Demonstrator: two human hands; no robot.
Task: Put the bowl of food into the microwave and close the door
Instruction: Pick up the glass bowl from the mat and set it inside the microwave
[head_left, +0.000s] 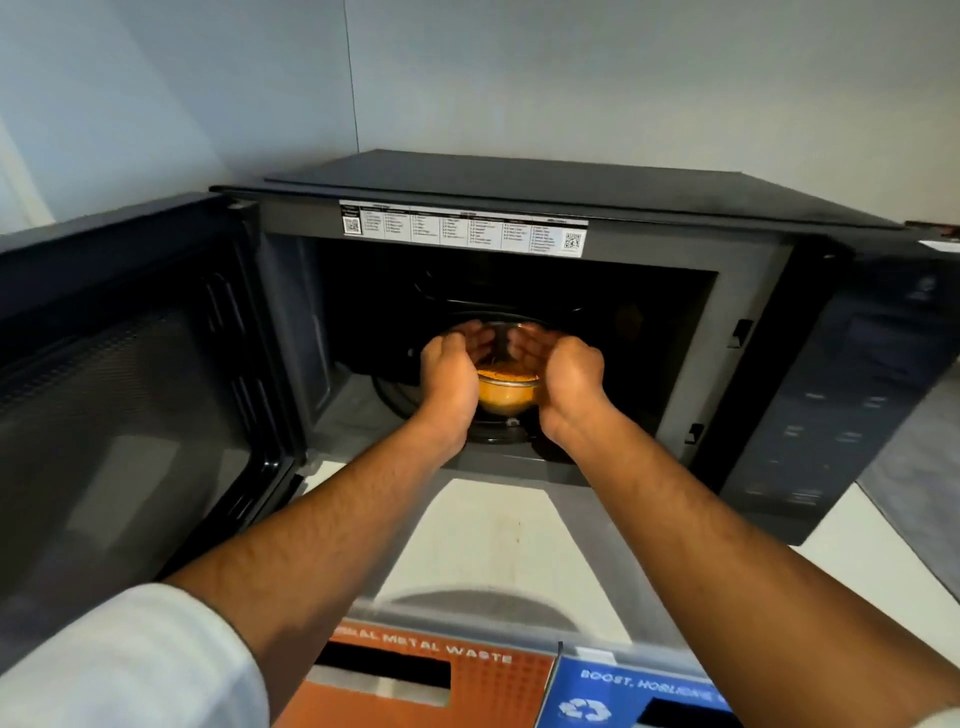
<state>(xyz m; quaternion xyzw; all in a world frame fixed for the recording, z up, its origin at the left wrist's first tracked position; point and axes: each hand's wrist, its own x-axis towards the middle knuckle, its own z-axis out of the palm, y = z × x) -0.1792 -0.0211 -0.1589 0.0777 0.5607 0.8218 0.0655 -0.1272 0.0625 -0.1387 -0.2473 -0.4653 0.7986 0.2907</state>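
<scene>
as two hands (451, 374) (569, 382) clasp one bowl (506, 392), one microwave (571, 208), door (130, 405) open

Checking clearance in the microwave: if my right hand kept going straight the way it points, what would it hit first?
Probably the microwave's back wall. The right hand points inward beside the bowl, and nothing else shows beyond its fingers, though the depth is unclear.

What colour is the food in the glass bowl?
Orange, seen in the head view, inside the clear bowl.
</scene>
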